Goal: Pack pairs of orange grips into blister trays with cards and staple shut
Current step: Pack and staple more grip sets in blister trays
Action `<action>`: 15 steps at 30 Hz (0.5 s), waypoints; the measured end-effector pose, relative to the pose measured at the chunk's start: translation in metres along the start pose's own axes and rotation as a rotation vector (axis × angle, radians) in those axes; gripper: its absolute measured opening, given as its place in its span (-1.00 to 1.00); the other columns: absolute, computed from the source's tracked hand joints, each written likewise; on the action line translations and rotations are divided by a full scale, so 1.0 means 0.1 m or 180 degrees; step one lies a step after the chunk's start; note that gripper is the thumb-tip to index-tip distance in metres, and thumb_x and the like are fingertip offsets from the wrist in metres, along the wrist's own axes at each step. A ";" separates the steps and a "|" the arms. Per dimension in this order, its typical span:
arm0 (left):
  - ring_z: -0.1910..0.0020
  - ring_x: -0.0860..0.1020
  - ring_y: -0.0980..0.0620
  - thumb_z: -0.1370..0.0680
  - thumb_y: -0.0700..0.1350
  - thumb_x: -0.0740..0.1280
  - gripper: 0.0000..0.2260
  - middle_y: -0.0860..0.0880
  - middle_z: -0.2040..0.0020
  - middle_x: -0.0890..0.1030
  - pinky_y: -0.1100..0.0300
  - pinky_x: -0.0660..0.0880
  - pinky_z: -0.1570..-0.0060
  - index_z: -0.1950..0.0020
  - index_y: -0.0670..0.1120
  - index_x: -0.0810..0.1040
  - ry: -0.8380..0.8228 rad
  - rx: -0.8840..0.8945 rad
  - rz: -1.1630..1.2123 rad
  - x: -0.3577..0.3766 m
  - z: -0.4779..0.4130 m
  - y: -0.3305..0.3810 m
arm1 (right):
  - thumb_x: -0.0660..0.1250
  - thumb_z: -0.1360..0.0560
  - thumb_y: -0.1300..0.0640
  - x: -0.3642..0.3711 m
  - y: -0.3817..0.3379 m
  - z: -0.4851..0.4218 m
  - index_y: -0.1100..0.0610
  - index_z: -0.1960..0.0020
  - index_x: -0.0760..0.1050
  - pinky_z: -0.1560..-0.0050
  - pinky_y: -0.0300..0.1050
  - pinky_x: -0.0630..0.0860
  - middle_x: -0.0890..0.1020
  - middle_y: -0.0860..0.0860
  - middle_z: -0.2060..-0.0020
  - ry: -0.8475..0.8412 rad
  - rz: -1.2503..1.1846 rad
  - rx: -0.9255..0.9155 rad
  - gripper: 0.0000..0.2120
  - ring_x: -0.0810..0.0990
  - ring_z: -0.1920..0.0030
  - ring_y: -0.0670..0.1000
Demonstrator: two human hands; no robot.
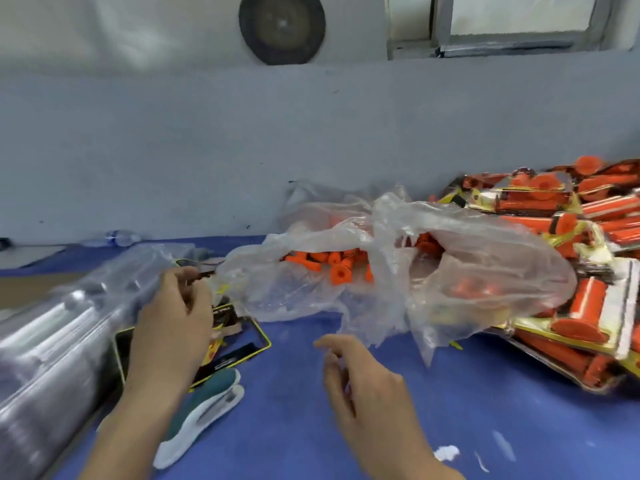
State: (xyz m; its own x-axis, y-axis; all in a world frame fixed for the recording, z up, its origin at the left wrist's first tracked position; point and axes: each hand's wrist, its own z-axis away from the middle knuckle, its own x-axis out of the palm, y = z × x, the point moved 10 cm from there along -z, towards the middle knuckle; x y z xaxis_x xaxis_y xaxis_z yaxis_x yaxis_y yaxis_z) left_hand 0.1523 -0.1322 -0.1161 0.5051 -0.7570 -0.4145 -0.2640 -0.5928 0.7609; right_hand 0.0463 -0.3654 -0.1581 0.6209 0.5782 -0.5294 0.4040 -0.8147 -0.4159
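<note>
Occupying a blue counter (450, 393) set against a grey wall: one packing station, seen from above.

- Loose stock: orange grips (337, 268) with flanged ends, heaped inside a crumpled clear plastic bag (467, 258) at the middle of the counter.
- Finished stock: blister packs (571, 216), each showing orange grips over a gold and yellow card. They are piled at the right and touch the bag.
- Empty stock: clear blister trays (52, 341) in a long nested stack that runs from the lower left corner toward the middle. The stack is blurred.
- Cards (242, 351): black with a yellow border, lying flat just right of the tray stack and partly under the left hand. They carry white lettering that is too blurred to read, and no brand can be made out.
- Stapler (204, 410): teal and white, lying at the near edge of the cards between the two forearms.
- Left hand (173, 317): over the cards and beside the tray stack, fingers curled, thumb and forefinger close to a dark edge. The blur hides whether it grasps anything.
- Right hand (356, 372): above bare counter in front of the bag, fingers loosely spread and grasping nothing.
- Sundries: a water bottle (119, 237) lying at the back left, a white scrap (446, 452) near the front, a dark round disc (282, 27) on the wall, and a window (519, 15) at the upper right.
</note>
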 end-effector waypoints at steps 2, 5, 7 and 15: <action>0.14 0.49 -0.11 -0.62 -0.02 0.19 -0.87 -0.02 0.10 0.57 0.04 0.39 0.11 -0.10 0.01 0.47 0.0179 -0.0084 -0.0527 -0.24 -0.08 -0.19 | 0.16 -0.56 0.03 0.21 -0.14 0.00 -0.15 -0.15 0.38 0.49 -0.15 0.46 0.52 -0.21 0.13 -0.0250 0.0058 -0.0117 -0.81 0.45 0.31 -0.12; 0.04 0.53 -0.26 -0.61 -0.06 0.19 -0.83 -0.19 0.03 0.63 -0.06 0.48 0.02 -0.08 -0.08 0.53 0.0295 -0.0207 -0.1164 -0.53 -0.15 -0.41 | 0.09 -0.59 0.03 0.54 -0.28 0.00 -0.15 -0.17 0.35 0.41 -0.10 0.51 0.51 -0.20 0.06 -0.0668 0.0083 -0.0211 -0.81 0.51 0.22 -0.12; -0.11 0.48 -0.32 -0.61 -0.10 0.20 -0.77 -0.27 -0.08 0.60 -0.13 0.44 -0.11 -0.14 -0.14 0.58 0.0472 -0.0187 -0.1618 -0.74 -0.17 -0.47 | 0.09 -0.62 0.02 0.75 -0.37 -0.01 -0.18 -0.20 0.31 0.24 -0.08 0.53 0.47 -0.21 0.00 -0.0911 -0.0016 -0.0271 -0.81 0.51 0.09 -0.12; -0.38 0.30 -0.27 -0.62 0.00 0.20 -0.61 -0.24 -0.40 0.40 -0.11 0.28 -0.29 -0.42 -0.09 0.40 0.0028 -0.1064 -0.2214 -1.35 -0.32 -1.23 | 0.07 -0.58 0.04 1.36 -0.93 -0.12 -0.12 -0.29 0.39 -0.05 -0.17 0.39 0.46 -0.20 -0.12 -0.1138 -0.0084 -0.0432 -0.69 0.42 -0.01 -0.09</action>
State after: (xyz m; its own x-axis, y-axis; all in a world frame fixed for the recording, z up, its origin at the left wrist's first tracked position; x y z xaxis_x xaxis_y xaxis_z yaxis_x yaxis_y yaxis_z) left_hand 0.1427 0.0513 -0.1378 0.4708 -0.2376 -0.8496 0.3782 -0.8157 0.4377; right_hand 0.1014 -0.2118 -0.1823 0.3452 0.5585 -0.7543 0.5170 -0.7839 -0.3439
